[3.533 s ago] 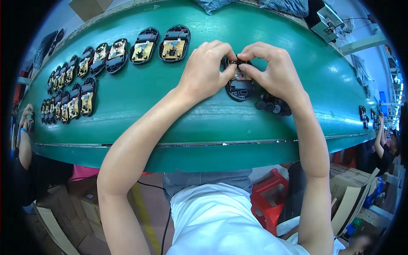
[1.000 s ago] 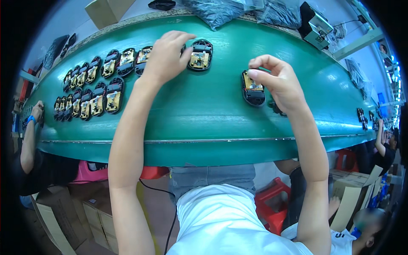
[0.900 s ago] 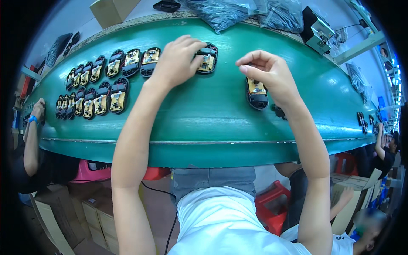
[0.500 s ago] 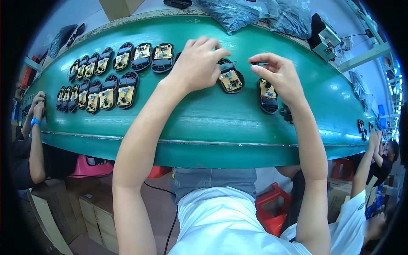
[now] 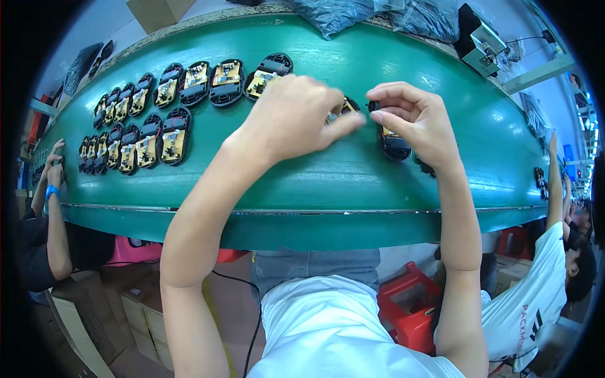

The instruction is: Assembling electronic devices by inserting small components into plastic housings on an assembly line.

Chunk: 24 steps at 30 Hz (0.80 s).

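My left hand (image 5: pixel 299 116) hovers over an oval black plastic housing with a tan circuit board (image 5: pixel 343 110), which it partly covers. Its thumb points right, apart from the blurred fingers, and nothing shows in its grasp. My right hand (image 5: pixel 413 120) pinches a small black part (image 5: pixel 373 108) between thumb and fingers. Below that hand lies another black housing (image 5: pixel 396 148), its upper end hidden by my fingers. Just left of my left hand, one more open housing (image 5: pixel 268 74) rests tilted on the green work surface (image 5: pixel 302 179).
Two rows of similar housings (image 5: pixel 148 145) fill the left side. Small dark parts (image 5: pixel 425 167) lie right of the near housing. Plastic-bagged goods (image 5: pixel 334 16) and a metal-and-black device (image 5: pixel 482 47) stand along the far edge. Co-workers' arms (image 5: pixel 57 214) are at both sides.
My left hand has moved right and down across the board-filled housing, uncovering the one to its left. My right hand still pinches the black part. The view has shifted slightly.
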Motion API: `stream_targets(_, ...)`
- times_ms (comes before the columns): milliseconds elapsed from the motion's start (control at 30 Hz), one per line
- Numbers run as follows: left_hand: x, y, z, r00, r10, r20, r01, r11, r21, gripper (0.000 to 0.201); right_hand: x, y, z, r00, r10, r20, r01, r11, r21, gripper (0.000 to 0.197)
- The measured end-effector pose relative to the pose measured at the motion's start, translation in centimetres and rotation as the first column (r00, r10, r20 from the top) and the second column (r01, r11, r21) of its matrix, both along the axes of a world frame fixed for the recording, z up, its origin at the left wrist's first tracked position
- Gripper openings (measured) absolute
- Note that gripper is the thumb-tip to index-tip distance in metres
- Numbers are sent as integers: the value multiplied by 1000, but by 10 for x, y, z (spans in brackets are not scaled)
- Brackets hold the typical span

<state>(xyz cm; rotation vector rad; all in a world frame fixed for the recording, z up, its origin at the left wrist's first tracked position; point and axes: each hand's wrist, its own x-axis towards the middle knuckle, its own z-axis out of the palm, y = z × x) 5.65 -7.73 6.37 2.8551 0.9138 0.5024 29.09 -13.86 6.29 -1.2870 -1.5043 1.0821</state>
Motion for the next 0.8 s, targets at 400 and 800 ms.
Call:
stream_targets(400,1,4,-13,984,72,165,-21,956,-291,21,-12,3,-15,992,-100,79,86,981,172,24)
stream_targets(800,7,0,-21,824,191,534,225,754,-617,20,-42,-2,-11,937,-254,240,133,894,427,22)
